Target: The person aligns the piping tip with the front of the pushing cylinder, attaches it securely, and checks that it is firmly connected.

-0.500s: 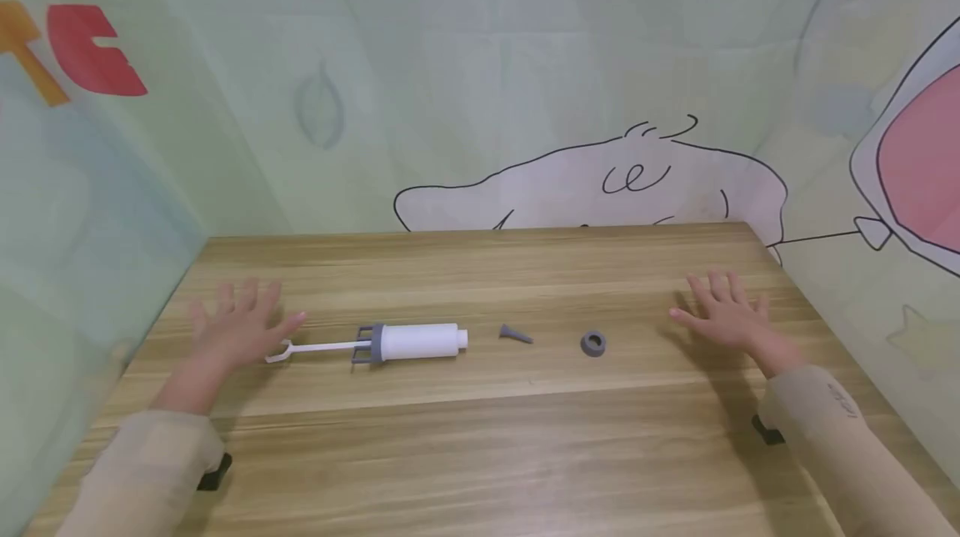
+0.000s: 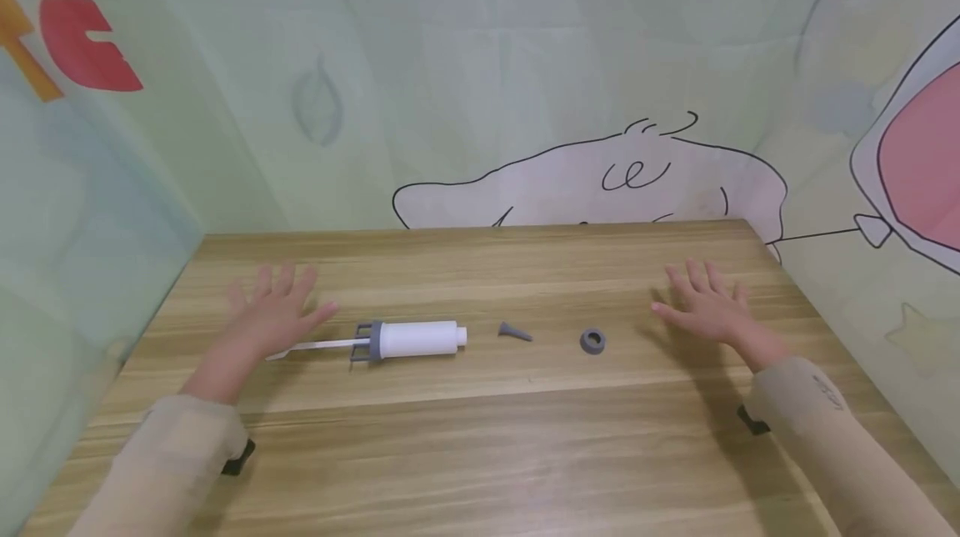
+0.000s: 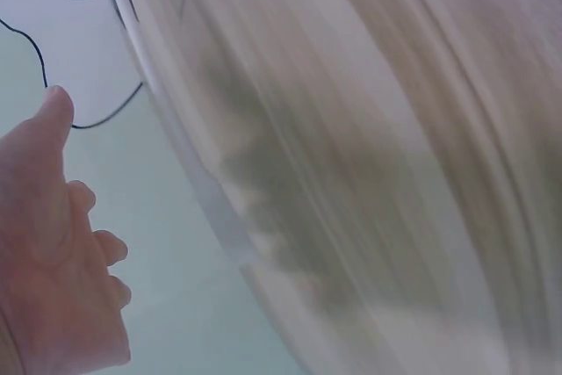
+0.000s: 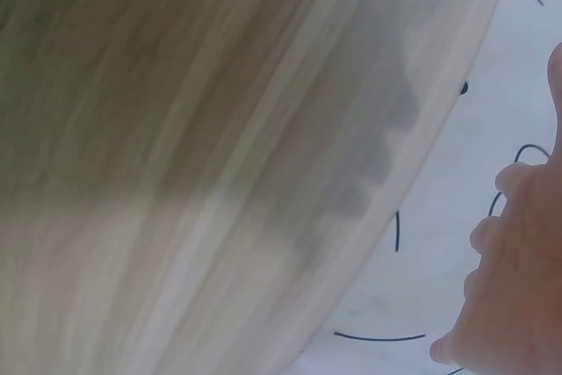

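With fingers spread, my left hand [image 2: 270,318] hovers over the white plunger rod [image 2: 326,344] and hides part of its handle. That rod runs into a white cylinder [image 2: 418,338] with a grey collar [image 2: 376,340], like a caulking gun or large syringe, lying on its side. To its right lies a small grey cone-shaped nozzle [image 2: 514,332], then a grey ring cap [image 2: 592,341]. My right hand [image 2: 708,312] is held above the table at the right, fingers spread, holding nothing. In both wrist views the hands are apart from the wood.
The wooden table [image 2: 480,454] ends at a back edge against a pale printed curtain [image 2: 465,62]. The curtain also runs along the left and right sides. A black wrist camera [image 2: 238,458] sits below the left sleeve.
My left hand has moved right and slightly away from me, now covering more of the plunger handle. My right hand has shifted left and a little forward. The parts lie unmoved.
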`<action>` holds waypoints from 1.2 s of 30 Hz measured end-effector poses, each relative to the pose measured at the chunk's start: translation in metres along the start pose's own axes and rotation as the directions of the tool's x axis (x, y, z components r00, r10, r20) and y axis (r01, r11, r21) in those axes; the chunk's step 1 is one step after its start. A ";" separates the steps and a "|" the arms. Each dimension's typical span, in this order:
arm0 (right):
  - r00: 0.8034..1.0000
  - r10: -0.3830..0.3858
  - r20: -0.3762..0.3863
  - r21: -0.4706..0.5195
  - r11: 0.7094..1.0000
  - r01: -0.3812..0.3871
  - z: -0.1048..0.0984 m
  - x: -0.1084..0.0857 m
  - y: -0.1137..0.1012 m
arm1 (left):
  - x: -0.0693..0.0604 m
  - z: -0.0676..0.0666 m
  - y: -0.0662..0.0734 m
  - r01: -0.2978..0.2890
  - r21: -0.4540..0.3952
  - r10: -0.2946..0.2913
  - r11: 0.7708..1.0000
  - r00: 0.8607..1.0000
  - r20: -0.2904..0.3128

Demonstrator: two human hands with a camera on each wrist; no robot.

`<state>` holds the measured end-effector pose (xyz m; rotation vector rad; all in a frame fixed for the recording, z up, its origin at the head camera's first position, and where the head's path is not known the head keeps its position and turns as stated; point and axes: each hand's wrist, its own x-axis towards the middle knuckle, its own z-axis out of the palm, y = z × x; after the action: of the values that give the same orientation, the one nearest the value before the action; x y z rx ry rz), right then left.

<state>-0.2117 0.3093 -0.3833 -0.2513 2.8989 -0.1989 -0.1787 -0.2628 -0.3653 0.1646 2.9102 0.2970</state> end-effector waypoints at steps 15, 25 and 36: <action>0.998 -0.065 -0.023 -0.030 0.998 0.064 -0.003 0.003 -0.024 | 0.015 0.001 0.041 -0.094 0.102 0.098 0.990 0.995 -0.030; 0.991 -0.121 -0.049 -0.052 0.992 0.118 -0.001 0.003 -0.041 | 0.021 0.012 0.074 -0.173 0.113 0.182 0.978 0.981 -0.068; 0.971 -0.217 -0.097 -0.059 0.975 0.212 0.002 0.000 -0.062 | 0.028 0.024 0.113 -0.306 0.095 0.316 0.947 0.940 -0.130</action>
<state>-0.2016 0.2486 -0.3752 -0.5818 2.9777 -0.1821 -0.1909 -0.1446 -0.3701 0.6466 3.0324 0.2609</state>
